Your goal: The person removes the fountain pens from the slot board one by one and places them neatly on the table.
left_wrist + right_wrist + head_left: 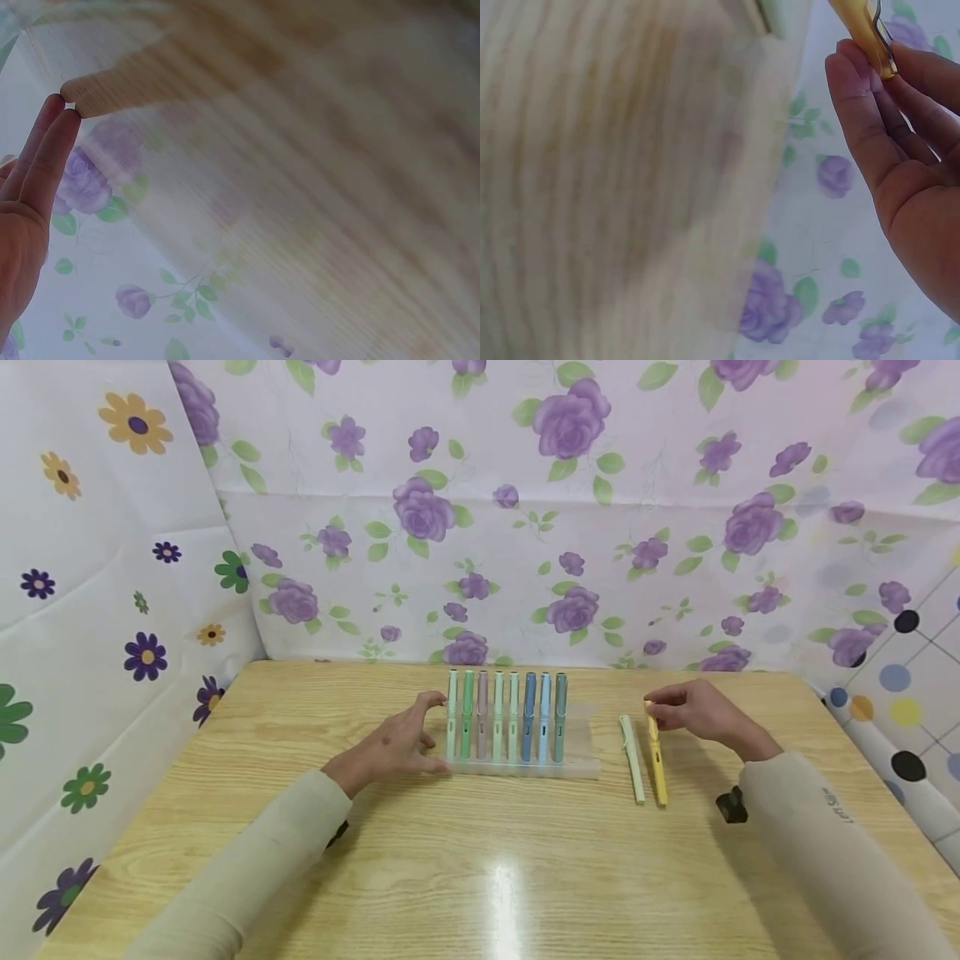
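A clear plastic pen stand (579, 768) holds several capped pens (498, 718) in a row, in greens, mauve, blues and teal. My left hand (393, 739) is at the stand's left end, thumb by the front lower corner and index finger by the upper edge. In the left wrist view, two straight fingers (46, 154) meet the tabletop at their tips. To the right, my right hand (693, 710) pinches a yellow pen (657, 768) at its clip end between thumb and fingers. Left of it lies a pale green pen (633, 760).
The wooden table (450, 877) runs to a floral cloth (480, 527) hung along its back edge. More patterned cloth (112, 610) hangs at the left, and dotted cloth (915, 710) stands at the right. Dark wrist straps (732, 806) show under the sleeves.
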Motion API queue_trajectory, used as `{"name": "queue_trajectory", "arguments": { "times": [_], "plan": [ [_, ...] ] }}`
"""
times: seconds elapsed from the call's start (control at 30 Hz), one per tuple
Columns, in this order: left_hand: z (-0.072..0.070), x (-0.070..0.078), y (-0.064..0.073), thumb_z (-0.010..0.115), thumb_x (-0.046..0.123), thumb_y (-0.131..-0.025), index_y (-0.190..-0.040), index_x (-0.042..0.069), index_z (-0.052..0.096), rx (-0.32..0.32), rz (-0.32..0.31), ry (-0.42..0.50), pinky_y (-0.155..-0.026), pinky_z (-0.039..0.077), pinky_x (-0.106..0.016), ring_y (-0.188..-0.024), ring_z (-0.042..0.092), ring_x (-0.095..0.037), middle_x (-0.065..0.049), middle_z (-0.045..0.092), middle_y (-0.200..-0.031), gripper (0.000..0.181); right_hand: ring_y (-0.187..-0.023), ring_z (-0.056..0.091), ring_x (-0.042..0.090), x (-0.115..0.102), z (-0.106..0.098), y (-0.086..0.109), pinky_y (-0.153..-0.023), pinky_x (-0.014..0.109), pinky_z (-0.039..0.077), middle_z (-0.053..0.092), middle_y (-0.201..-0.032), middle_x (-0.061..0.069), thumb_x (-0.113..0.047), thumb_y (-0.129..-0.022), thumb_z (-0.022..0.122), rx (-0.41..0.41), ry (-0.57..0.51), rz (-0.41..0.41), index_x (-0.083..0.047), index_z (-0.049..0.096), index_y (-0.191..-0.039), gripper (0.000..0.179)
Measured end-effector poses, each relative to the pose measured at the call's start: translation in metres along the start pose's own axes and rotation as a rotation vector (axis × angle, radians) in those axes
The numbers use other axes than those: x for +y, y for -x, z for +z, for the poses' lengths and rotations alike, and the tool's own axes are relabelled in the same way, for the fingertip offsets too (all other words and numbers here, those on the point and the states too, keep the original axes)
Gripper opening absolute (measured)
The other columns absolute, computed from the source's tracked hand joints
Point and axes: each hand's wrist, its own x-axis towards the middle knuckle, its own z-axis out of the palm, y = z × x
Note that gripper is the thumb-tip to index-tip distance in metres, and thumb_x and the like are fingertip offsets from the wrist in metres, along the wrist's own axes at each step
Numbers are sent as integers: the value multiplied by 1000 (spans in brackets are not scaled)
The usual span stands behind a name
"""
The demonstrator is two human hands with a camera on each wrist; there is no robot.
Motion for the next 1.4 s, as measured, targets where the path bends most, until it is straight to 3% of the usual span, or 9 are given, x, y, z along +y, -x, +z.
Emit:
{"name": "queue_trajectory", "arguments": {
  "times": [0.3,0.63,1.4],
  "plan": [
    [1,1,0,87,25,-81,-151,20,17,4,-12,9,-85,55,-44,-104,68,-26,-13,31,-157,99,-95,70,29,16,13,-12,-83,40,57,66,-113,23,-19,-103,59,-28,-10,33,15,51,-136,48],
    [1,0,-1,87,26,-81,-151,19,17,9,10,-13,-84,56,-44,-103,68,-26,-13,31,-157,99,-93,71,25,17,16,-22,-83,38,57,69,-110,18,-22,-102,60,-24,11,115,13,54,-134,47],
    [2,-1,-2,87,24,-81,-152,16,17,6,1,3,-85,55,-44,-103,69,-26,-12,30,-158,100,-84,69,19,13,23,-29,-75,35,58,70,-98,14,-15,-101,60,-16,8,153,14,60,-122,36]
  ]
}}
